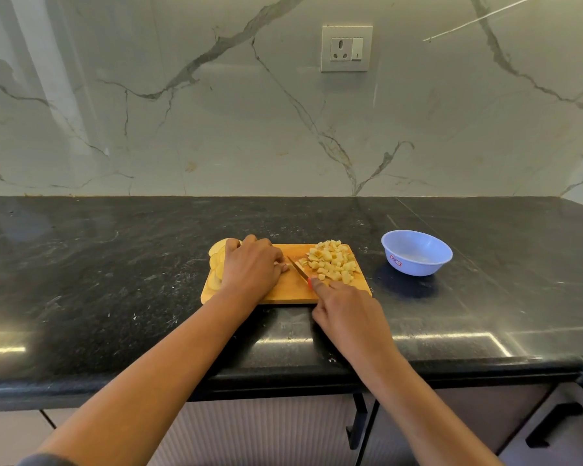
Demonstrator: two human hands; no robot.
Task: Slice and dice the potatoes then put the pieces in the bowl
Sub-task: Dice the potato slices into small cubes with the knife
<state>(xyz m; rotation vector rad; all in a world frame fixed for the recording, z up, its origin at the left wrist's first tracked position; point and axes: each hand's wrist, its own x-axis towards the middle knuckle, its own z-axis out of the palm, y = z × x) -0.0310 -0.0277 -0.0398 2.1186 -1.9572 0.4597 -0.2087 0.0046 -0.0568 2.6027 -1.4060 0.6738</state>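
Note:
A wooden cutting board [283, 290] lies on the black counter. Diced potato pieces [332, 260] are heaped on its right half. Round potato slices [216, 260] are stacked at its left end, partly hidden by my left hand [251, 267], whose curled fingers hold down potato in the middle of the board. My right hand [345, 312] grips a red-handled knife [298, 268], index finger along its top. The blade points up-left, its tip just beside my left fingertips. A pale blue bowl [416, 252] stands to the right of the board, with nothing visible in it.
The black stone counter [115, 280] stretches wide on both sides, with its front edge near my forearms. A marble wall with a power socket [346, 48] rises behind. Cabinet doors with black handles [554, 422] are below the counter.

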